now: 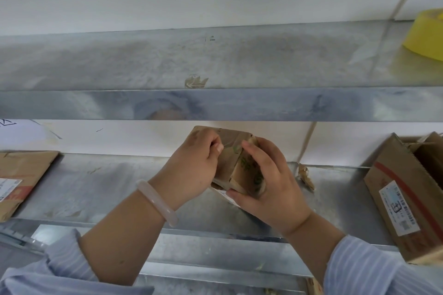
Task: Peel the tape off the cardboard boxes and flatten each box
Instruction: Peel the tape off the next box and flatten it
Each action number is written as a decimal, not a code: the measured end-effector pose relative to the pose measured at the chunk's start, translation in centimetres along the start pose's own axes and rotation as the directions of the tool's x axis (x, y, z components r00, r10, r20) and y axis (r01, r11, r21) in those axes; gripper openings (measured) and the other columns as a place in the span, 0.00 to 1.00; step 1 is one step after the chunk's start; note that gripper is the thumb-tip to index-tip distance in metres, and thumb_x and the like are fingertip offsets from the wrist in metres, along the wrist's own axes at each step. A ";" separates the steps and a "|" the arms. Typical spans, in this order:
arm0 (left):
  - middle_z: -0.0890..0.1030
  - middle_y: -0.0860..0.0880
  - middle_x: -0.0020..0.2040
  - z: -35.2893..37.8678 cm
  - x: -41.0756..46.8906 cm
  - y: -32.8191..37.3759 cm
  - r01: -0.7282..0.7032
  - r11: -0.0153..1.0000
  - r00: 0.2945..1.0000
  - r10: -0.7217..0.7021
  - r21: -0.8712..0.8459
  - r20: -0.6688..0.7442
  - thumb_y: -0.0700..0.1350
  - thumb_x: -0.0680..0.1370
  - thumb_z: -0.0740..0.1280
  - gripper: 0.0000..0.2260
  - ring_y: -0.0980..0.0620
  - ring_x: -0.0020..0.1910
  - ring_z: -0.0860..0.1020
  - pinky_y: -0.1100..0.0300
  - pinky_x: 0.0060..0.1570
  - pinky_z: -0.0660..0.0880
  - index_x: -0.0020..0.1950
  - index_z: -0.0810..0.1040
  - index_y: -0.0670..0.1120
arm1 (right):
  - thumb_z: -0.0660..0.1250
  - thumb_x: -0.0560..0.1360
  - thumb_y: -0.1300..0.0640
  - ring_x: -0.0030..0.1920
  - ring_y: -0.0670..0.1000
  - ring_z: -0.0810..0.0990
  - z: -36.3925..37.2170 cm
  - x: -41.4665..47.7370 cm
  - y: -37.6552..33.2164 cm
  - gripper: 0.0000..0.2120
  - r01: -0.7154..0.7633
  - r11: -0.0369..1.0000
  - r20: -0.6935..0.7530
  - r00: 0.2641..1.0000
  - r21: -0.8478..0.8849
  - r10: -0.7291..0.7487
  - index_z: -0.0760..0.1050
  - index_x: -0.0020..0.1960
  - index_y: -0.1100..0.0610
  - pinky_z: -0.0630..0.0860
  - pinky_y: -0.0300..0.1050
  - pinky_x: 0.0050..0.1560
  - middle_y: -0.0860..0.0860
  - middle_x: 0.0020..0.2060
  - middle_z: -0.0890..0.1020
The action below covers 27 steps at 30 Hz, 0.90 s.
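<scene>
A small brown cardboard box (236, 163) wrapped in clear tape with green print is held up above the metal counter (100, 189), at the centre of the view. My right hand (271, 187) grips its right end, thumb under the bottom edge and fingers over the top. My left hand (194, 167) is curled against the box's left side, its fingertips pinching at the tape near the top edge. A pale bangle sits on my left wrist.
A flattened box (21, 177) with a label lies at the left on the counter. An open box (407, 196) with a red stripe and shipping label stands at the right. A steel shelf (215, 103) hangs overhead with a yellow tape roll (425, 36). A torn scrap (305, 176) lies behind.
</scene>
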<state>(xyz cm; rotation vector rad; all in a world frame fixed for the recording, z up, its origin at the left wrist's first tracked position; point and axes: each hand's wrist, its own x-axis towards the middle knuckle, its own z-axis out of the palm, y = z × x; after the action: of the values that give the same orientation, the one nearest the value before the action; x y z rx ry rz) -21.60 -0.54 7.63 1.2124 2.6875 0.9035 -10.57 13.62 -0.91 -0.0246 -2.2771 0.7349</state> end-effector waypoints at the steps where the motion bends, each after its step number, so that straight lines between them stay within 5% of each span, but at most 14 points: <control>1: 0.69 0.57 0.41 -0.1 0.1 0.0 0.008 0.999 1.000 -0.008 -0.031 0.008 0.44 0.82 0.57 0.12 0.60 0.38 0.69 0.74 0.37 0.66 0.40 0.65 0.54 | 0.76 0.67 0.42 0.67 0.52 0.69 -0.1 -0.1 0.1 0.40 0.006 1.000 -0.004 1.000 0.002 -0.006 0.61 0.73 0.48 0.71 0.39 0.65 0.58 0.69 0.68; 5: 0.75 0.57 0.40 -0.1 0.0 0.3 -0.015 0.984 1.000 0.020 -0.176 0.024 0.51 0.80 0.59 0.07 0.60 0.39 0.73 0.68 0.37 0.66 0.43 0.73 0.54 | 0.76 0.68 0.42 0.66 0.56 0.71 -0.3 -0.4 0.3 0.38 0.037 0.999 -0.004 0.999 -0.017 -0.037 0.63 0.72 0.48 0.75 0.46 0.63 0.60 0.69 0.68; 9: 0.72 0.60 0.43 0.5 -0.4 0.9 -0.196 0.981 0.981 0.196 0.013 -0.006 0.63 0.74 0.60 0.11 0.61 0.43 0.72 0.70 0.38 0.66 0.45 0.71 0.57 | 0.75 0.68 0.43 0.68 0.56 0.70 -0.3 -0.4 0.7 0.35 0.050 0.999 -0.019 0.999 -0.011 -0.050 0.63 0.69 0.50 0.72 0.42 0.65 0.62 0.69 0.67; 13: 0.71 0.59 0.41 0.4 0.2 1.5 -0.314 0.946 0.949 0.313 0.076 0.035 0.58 0.75 0.60 0.08 0.59 0.43 0.70 0.70 0.39 0.65 0.42 0.70 0.55 | 0.73 0.70 0.42 0.69 0.53 0.69 -0.4 -0.5 1.0 0.33 0.056 0.998 -0.035 0.998 0.010 -0.056 0.64 0.67 0.51 0.67 0.35 0.67 0.64 0.69 0.67; 18: 0.73 0.57 0.38 -0.1 1.3 1.6 -0.298 0.954 0.950 0.294 0.025 0.101 0.49 0.79 0.63 0.08 0.61 0.45 0.70 0.73 0.40 0.64 0.40 0.74 0.49 | 0.72 0.70 0.41 0.69 0.57 0.71 -0.7 -0.9 1.5 0.32 0.025 0.998 -0.047 0.999 0.059 -0.022 0.63 0.66 0.52 0.68 0.35 0.67 0.63 0.70 0.66; 27: 0.70 0.56 0.40 0.3 1.0 2.1 -0.328 0.930 0.941 0.307 0.165 0.144 0.55 0.77 0.57 0.09 0.58 0.40 0.70 0.62 0.39 0.67 0.41 0.70 0.51 | 0.72 0.70 0.42 0.71 0.55 0.68 -0.9 -1.1 1.6 0.33 0.054 0.998 -0.059 0.997 0.019 -0.053 0.63 0.68 0.53 0.65 0.35 0.69 0.62 0.71 0.65</control>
<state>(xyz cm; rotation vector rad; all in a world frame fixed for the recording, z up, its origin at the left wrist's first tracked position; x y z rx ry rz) -20.81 1.43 8.67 1.7217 2.5742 0.5906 -9.46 15.17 -1.96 0.0240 -2.2060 0.7204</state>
